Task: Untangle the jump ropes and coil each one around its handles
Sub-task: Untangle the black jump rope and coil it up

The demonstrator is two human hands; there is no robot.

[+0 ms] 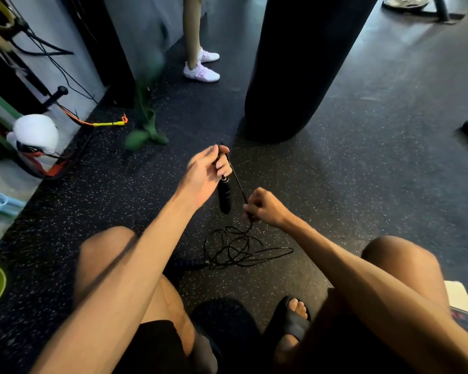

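My left hand (204,171) grips the top of a black jump-rope handle (224,197), which hangs downward below my fingers. A thin black cord (239,186) runs taut from that handle's top down to my right hand (265,206), which pinches it in a closed fist. Below my right hand the cord drops into a loose tangle of loops (235,248) on the floor. The second black handle (185,264) lies on the floor at the left end of the tangle, between my knees.
A black punching bag (300,68) hangs just beyond my hands. Another person's legs in white shoes (201,71) stand behind it. Green bands (146,130), a white boxing glove (37,133) and an orange-yellow strap (103,123) lie at left. My sandalled foot (292,317) is below.
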